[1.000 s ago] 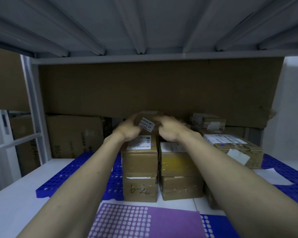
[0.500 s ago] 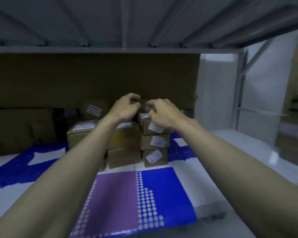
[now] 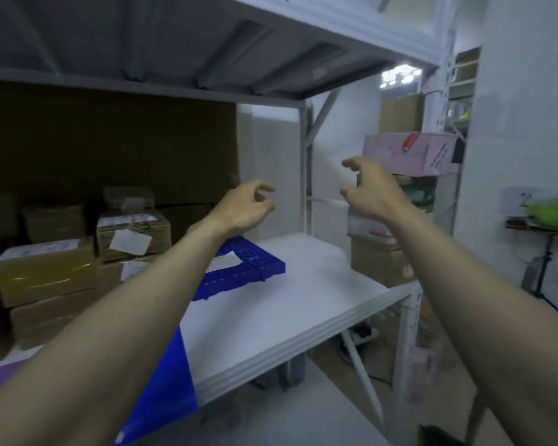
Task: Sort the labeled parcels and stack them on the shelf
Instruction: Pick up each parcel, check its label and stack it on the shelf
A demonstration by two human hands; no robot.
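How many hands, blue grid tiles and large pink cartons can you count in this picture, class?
Hands: 2 (left hand, right hand)
Blue grid tile: 1
Large pink carton: 1
Total: 4

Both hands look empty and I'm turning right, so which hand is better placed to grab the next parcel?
Right, probably. The right hand hangs open nearest the boxes beyond the shelf post, while the left hand, also empty, hovers above the white shelf.
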